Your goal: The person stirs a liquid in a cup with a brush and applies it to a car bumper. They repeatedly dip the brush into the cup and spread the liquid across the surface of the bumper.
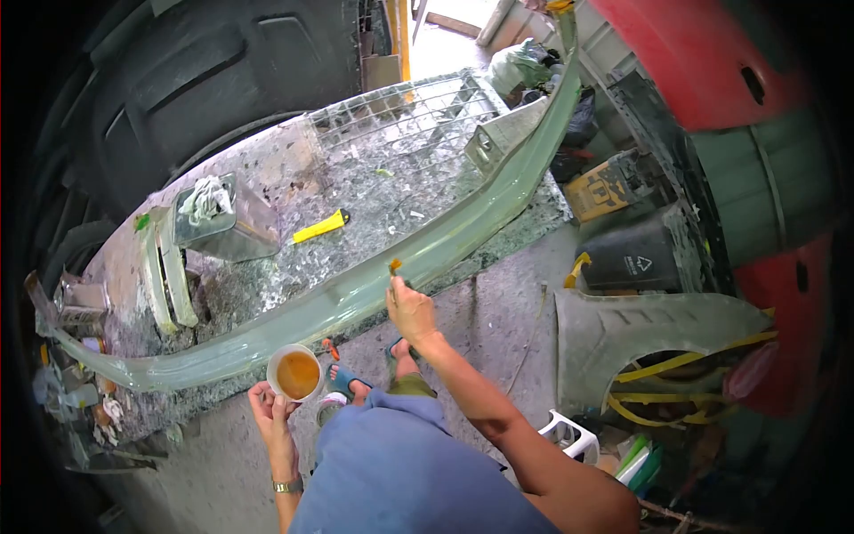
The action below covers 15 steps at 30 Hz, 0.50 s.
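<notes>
along the near side of the bench (276, 169) we note a glossy strip (334, 298), probably light, bendy and slippery, best held by both ends; our left hand (273, 402) grips a cup (272, 372), right hand (412, 311) a brush (397, 266).

Daylight pours in through the opening (454, 40) at the upper centre-right, burnt out to near white, while the scene below it is moderately bright and the dark panel (307, 76) at upper left sinks towards black. Pale glare streaks run along the glossy long strip (527, 178) across the middle, and soft shade lies on the right forearm (480, 400) at lower centre. The middle of the frame is fairly sharp, both hands (411, 311) included, but the wide lens bends and stretches the outer parts, fine detail softens there, and heavy black vignetting swallows the corners.
</notes>
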Motion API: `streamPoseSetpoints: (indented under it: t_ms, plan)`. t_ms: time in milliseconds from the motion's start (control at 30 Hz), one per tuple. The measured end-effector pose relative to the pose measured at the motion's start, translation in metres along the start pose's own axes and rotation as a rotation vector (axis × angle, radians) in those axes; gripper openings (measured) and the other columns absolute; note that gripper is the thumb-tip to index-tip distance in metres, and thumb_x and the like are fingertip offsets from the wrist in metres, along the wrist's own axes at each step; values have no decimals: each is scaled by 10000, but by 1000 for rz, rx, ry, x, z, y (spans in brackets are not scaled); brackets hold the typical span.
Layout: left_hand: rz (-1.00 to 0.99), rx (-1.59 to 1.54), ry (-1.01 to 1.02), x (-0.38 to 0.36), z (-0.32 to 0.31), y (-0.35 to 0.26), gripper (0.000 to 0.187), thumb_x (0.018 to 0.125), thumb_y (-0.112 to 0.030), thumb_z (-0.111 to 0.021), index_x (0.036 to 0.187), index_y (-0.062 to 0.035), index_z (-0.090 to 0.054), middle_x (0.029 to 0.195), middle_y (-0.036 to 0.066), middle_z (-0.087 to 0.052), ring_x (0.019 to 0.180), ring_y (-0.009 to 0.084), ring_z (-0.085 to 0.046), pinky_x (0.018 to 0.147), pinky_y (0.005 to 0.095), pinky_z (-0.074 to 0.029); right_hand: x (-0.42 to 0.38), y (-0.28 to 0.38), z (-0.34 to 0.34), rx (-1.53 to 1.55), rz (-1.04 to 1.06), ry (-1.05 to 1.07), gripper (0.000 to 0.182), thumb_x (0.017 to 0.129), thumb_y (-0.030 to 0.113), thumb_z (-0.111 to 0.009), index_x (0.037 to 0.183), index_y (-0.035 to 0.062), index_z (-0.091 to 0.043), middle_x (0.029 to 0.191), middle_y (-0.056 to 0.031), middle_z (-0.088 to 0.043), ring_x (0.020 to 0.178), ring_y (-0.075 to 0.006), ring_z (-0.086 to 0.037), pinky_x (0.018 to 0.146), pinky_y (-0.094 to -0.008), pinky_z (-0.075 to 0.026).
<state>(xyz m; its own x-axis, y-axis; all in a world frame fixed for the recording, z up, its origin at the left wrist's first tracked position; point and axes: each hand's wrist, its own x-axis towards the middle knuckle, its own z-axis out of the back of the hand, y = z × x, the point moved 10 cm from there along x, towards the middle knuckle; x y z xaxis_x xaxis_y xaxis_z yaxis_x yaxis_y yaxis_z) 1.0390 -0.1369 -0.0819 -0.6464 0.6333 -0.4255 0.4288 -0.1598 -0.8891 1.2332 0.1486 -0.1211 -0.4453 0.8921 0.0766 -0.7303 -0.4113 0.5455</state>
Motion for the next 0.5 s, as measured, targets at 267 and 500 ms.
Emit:
streamPoseSetpoints:
  t_ms: [267,500]
  plan:
    - [-25,-8,-73,-12,23,-9,337,897,-209,-611,1158,-93,-431,941,0,-493,852,92,-519,787,287,-480,-26,64,-50,107,48,117,153,892,192,-581,914,83,-478,682,-172,-624,649,-380,-623,569,-488,-478]
    - [-25,-40,-95,-9,32,4,338,899,-218,-605,1156,-96,-424,943,-2,-496,811,86,-517,760,276,-481,-30,62,-55,449,70,174,128,884,195,-601,936,88,-553,669,-165,-620,652,-385,-621,588,-482,-480]
